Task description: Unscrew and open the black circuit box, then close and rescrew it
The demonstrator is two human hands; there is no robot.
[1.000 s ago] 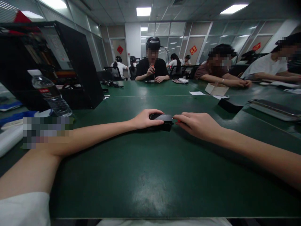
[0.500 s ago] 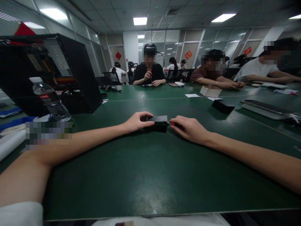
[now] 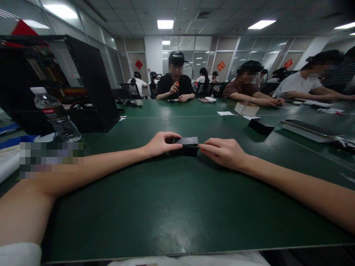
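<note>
A small black rectangular case [image 3: 190, 150] rests on the green table [image 3: 172, 199], its upper plate tilted slightly open toward the right end. My left hand [image 3: 161, 143] is closed around the case's left end, thumb in front and fingers over the back. At the right end, my right hand [image 3: 226, 150] is closed in a pinch on a thin screwdriver with an orange-red handle [image 3: 203, 149]. Most of that handle is hidden by the fingers, and the tip sits at the case's right edge.
A black open-sided cabinet [image 3: 91, 85] and a water bottle [image 3: 57, 114] stand at left. Farther right are a black angled piece [image 3: 260, 126], a small box [image 3: 246, 109] and a flat tray-like item [image 3: 307, 131]. Several people sit around; one opposite [image 3: 176, 83] holds an orange-handled tool.
My right hand has shifted slightly and turned, its fingers now covering more of the orange-red handle. My left hand keeps its grip on the case. The view has swung a little.
</note>
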